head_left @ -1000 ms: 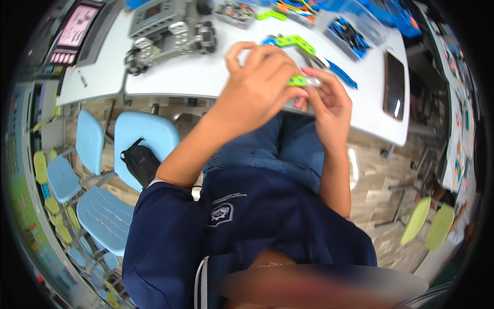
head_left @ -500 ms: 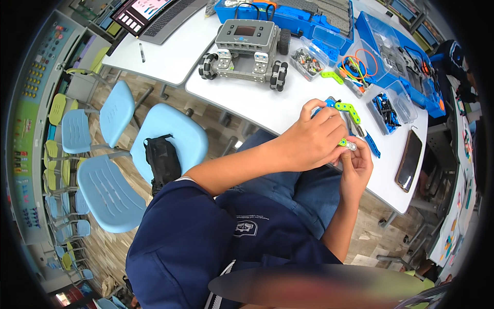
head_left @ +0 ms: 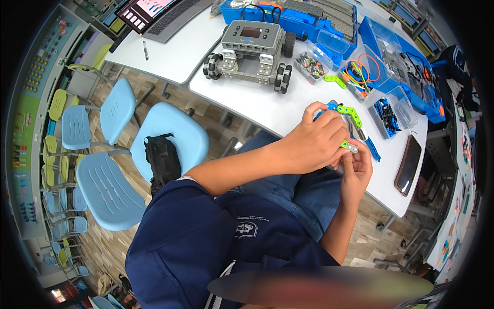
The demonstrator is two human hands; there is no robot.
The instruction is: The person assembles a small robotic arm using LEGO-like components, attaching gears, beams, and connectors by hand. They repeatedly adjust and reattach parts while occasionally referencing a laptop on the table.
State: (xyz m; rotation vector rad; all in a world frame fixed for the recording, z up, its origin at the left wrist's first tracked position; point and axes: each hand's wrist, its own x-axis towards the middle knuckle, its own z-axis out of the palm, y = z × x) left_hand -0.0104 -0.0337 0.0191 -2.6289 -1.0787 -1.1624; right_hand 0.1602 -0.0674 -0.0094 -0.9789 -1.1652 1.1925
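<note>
My left hand [head_left: 321,141] is closed with bent fingers around a plastic construction assembly. Its blue end and an angled lime-green beam [head_left: 351,115] stick out beyond the fingers. Close by, my right hand [head_left: 357,170] pinches at the near end of the same assembly, where a short lime-green piece [head_left: 345,144] meets a clear connector [head_left: 352,148]. Fingers hide the middle of the assembly. Past my right fingertips lies a blue beam [head_left: 374,149]; whether it joins the assembly I cannot tell.
A grey wheeled robot [head_left: 252,51] stands on the white table [head_left: 231,95]. Right of it are clear boxes of small parts [head_left: 312,67], a box of black and blue pins [head_left: 386,116], blue storage cases [head_left: 432,103] and a phone [head_left: 408,165]. Blue chairs [head_left: 167,126] stand left.
The whole view has shifted slightly, with the table things a little lower and to the right. Both hands keep nearly the same grip on the assembly.
</note>
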